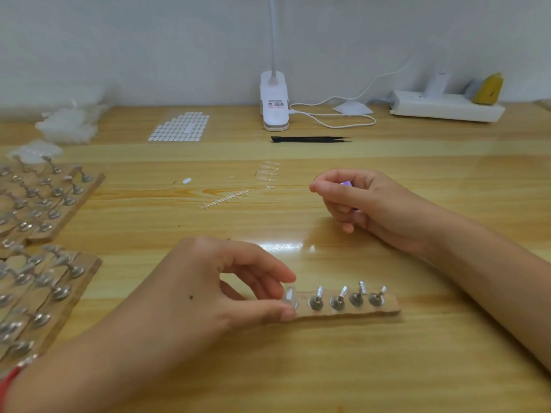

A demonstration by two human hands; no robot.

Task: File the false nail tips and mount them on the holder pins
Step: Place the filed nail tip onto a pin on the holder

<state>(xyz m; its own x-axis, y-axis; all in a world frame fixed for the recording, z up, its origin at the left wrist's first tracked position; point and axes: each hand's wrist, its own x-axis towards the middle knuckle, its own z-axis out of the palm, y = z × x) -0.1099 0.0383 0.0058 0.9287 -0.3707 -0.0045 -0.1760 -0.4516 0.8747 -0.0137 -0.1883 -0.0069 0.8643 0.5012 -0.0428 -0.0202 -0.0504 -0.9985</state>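
The left hand (pixel 214 281) is pinching a clear false nail tip (pixel 289 297) between thumb and forefinger at the leftmost pin of the flat brown strip holder (pixel 387 309). Whether the tip is seated there cannot be told. The holder's four other metal pins (pixel 340 298) are standing bare. Behind the holder's right end, the right hand (pixel 363 204) is clenching its fingers around a small purple-and-white object (pixel 346 183). Farther behind the holder, more clear nail tips (pixel 268 174) are lying on the light wooden table (pixel 417 353).

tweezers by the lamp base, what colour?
Black tweezers, lying in front of the white lamp base; head view, the only one.
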